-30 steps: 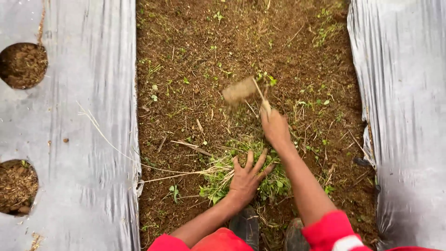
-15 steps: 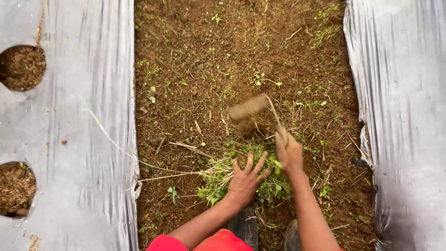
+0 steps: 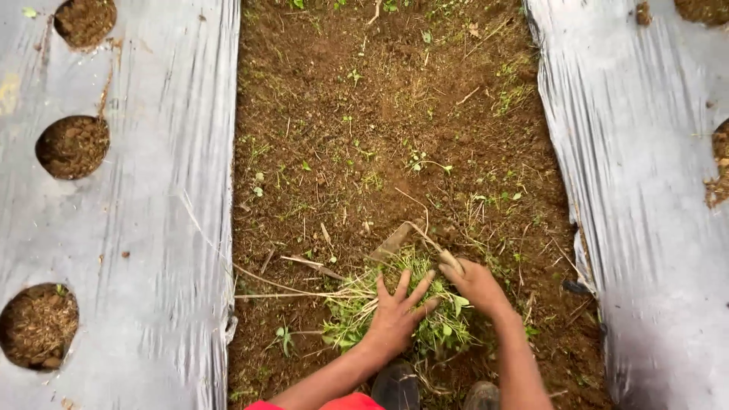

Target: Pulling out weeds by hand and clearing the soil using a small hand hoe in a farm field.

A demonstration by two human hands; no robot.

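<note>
My left hand lies flat with fingers spread on a heap of pulled green weeds in the soil furrow. Just to its right, my right hand grips the short handle of a small hand hoe. The hoe's flat blade rests on the soil right behind the weed heap. Both forearms come up from the bottom edge, and two dark boot tips show below the heap.
Silver plastic mulch sheets cover the raised beds on the left and right. The left sheet has several round planting holes filled with soil. Small weeds and dry stalks dot the brown furrow ahead.
The right hand has swung the hoe down and toward me, from raised above the soil to the ground behind the weeds. The left hand stayed on the heap.
</note>
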